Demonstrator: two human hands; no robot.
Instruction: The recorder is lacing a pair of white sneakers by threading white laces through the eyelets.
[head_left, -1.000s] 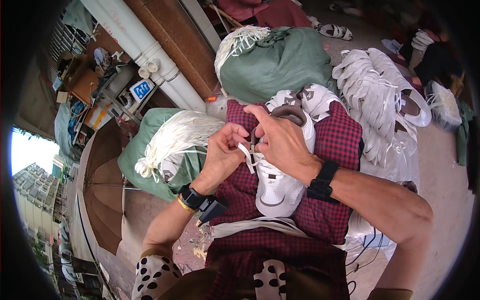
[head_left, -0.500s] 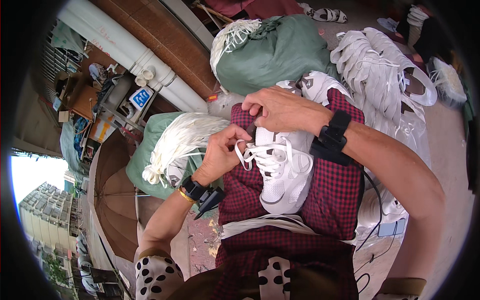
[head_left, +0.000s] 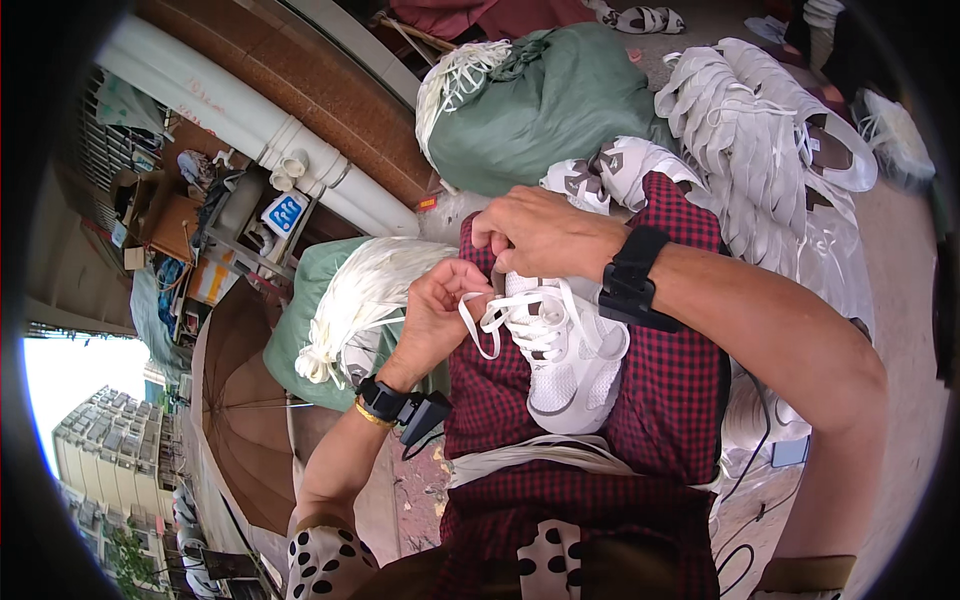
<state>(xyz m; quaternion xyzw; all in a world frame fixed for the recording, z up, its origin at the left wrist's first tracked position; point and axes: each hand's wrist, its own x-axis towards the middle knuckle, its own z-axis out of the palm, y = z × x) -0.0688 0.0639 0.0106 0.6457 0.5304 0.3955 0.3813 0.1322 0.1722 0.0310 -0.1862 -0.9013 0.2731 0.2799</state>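
A: Step? Where's the sneaker (head_left: 560, 360)?
B: Lacing, mid-way. White sneaker lies on the red checked lap (head_left: 670, 400). Left hand (head_left: 435, 320) pinches a lace end (head_left: 478, 325); right hand (head_left: 535, 235) clamps the shoe's collar.
A: Next?
B: Likely threading the top eyelets, needs a steady shoe.

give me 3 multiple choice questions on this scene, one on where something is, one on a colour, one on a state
1. Where does the white shoe rest?
A. on the person's lap
B. on a shelf
C. inside a green sack

2. What colour is the band on the right wrist?
A. yellow
B. black
C. white

3. What is the left hand doing?
A. lying flat and empty
B. holding an umbrella
C. pinching a white lace

Answers: 1 A, it lies on the red checked cloth over the legs; 2 B, the strap is black; 3 C, its fingers close on the lace.
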